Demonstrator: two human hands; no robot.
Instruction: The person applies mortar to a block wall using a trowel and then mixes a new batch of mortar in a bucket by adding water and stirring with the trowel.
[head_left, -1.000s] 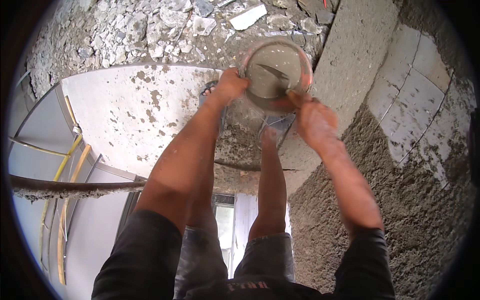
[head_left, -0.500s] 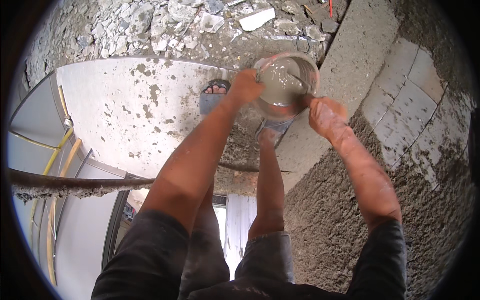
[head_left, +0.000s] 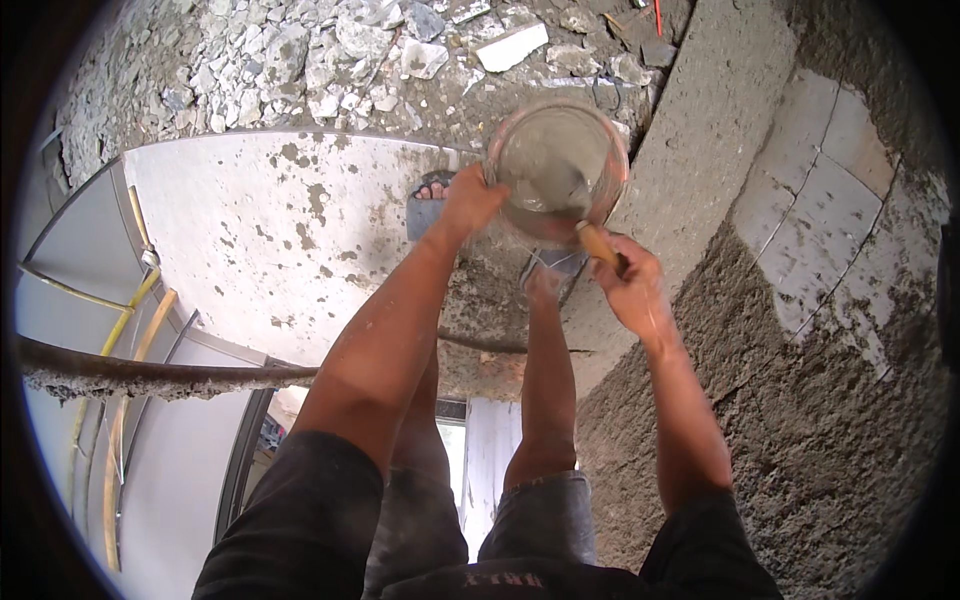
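**A:** What is in the hands?

**B:** A round bucket (head_left: 556, 165), seen from above. Its wall is pale and see-through with a reddish tint at the rim, and it holds smooth, wet grey mortar (head_left: 540, 160). The left hand (head_left: 470, 198) curls its fingers over the bucket's left edge and holds it up in front of the person's legs.

**A:** And the other hand?

**B:** The right hand (head_left: 632, 288) is closed in a fist around a wooden handle (head_left: 597, 243) (a trowel, most likely). The tool's grey blade (head_left: 575, 195) dips into the mortar.

**A:** Where is all this?

**B:** The bucket hangs just beside a rough plastered wall (head_left: 800, 400) on the right, above a concrete ledge (head_left: 720, 130). Below it, sandalled feet stand on a mortar-spattered slab (head_left: 270, 230). Broken rubble (head_left: 300, 50) lies beyond that, at the top of the view.
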